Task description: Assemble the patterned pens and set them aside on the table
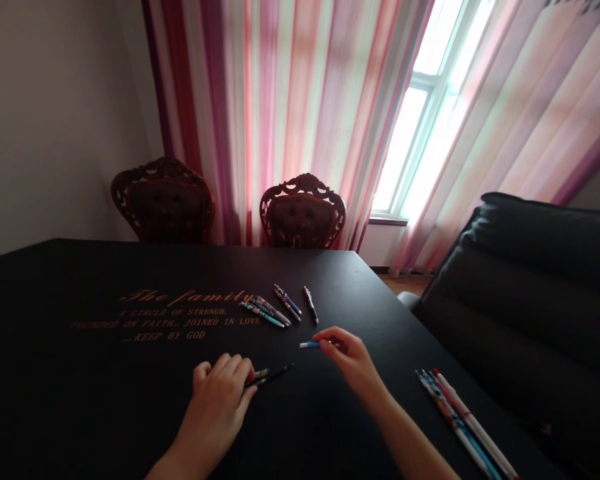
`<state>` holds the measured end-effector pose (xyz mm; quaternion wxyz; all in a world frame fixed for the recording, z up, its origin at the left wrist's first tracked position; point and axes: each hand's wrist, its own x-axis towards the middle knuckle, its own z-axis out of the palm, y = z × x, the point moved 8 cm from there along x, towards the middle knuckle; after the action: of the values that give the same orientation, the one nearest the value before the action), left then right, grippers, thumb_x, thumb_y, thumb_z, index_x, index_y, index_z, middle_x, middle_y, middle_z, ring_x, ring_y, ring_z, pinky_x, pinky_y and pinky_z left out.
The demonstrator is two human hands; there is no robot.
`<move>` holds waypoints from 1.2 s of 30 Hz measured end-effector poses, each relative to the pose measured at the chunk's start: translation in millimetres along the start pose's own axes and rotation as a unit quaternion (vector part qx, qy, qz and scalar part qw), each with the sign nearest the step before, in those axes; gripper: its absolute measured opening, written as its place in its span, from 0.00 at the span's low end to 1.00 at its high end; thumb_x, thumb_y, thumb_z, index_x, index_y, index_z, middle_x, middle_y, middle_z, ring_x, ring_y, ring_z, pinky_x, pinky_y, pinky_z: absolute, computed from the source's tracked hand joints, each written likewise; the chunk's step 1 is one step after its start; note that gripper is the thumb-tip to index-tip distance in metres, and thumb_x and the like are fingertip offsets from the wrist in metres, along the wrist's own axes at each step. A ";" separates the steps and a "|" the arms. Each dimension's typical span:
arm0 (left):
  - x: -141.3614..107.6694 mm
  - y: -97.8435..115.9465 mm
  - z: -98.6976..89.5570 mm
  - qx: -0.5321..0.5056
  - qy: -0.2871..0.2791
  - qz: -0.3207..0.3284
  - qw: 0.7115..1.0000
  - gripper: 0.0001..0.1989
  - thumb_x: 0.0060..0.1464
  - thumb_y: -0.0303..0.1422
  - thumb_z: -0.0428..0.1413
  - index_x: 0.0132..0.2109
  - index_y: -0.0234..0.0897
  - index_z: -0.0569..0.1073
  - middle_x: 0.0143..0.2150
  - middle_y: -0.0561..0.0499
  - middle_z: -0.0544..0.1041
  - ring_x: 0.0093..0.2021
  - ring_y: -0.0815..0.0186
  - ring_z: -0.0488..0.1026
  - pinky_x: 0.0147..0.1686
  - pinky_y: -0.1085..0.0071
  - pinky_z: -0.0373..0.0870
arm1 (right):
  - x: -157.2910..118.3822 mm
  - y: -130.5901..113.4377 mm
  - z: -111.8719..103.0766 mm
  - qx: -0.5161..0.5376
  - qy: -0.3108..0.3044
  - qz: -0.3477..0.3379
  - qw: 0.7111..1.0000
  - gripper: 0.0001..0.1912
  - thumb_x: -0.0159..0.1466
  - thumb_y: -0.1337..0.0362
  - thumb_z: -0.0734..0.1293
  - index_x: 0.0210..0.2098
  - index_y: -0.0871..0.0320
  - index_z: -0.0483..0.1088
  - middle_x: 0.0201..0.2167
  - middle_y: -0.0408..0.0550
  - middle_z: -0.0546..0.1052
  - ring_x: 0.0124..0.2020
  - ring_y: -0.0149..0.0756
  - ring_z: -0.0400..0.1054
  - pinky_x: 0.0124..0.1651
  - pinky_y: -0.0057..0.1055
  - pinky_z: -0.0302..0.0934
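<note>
My left hand (223, 387) is closed around a dark, thin pen (275, 375) whose tip points right, and a second short piece with a yellow and blue pattern (261, 374) shows beside it. My right hand (347, 357) pinches a blue pen part with a whitish end (309, 345) that points left, just above the table. The two hands are apart. Beyond them lie several patterned pens (270, 310) in a loose bunch, with a single pen (311, 305) to their right.
Several longer pens (465, 423) lie side by side near the right edge of the black table (80, 273), which bears printed lettering. Two carved chairs (305, 217) stand behind it, before striped curtains. A black padded chair (535, 300) is at the right.
</note>
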<state>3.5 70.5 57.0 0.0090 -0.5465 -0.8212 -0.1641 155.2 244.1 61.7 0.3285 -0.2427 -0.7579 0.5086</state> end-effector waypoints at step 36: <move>1.7 -2.4 2.1 -0.093 -0.021 0.012 0.995 0.08 0.65 0.32 0.45 0.39 0.42 0.68 0.38 0.54 0.73 0.40 0.63 0.70 0.47 0.58 0.51 | 1.1 8.6 7.6 0.037 -0.068 0.047 0.996 0.09 0.59 0.60 0.69 0.36 0.58 0.77 0.28 0.43 0.74 0.29 0.32 0.63 0.32 0.28 0.54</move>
<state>1.0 71.8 54.7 -0.0571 -0.5584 -0.7955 -0.2282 149.2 243.3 51.9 0.2609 -0.2310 -0.7470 0.5662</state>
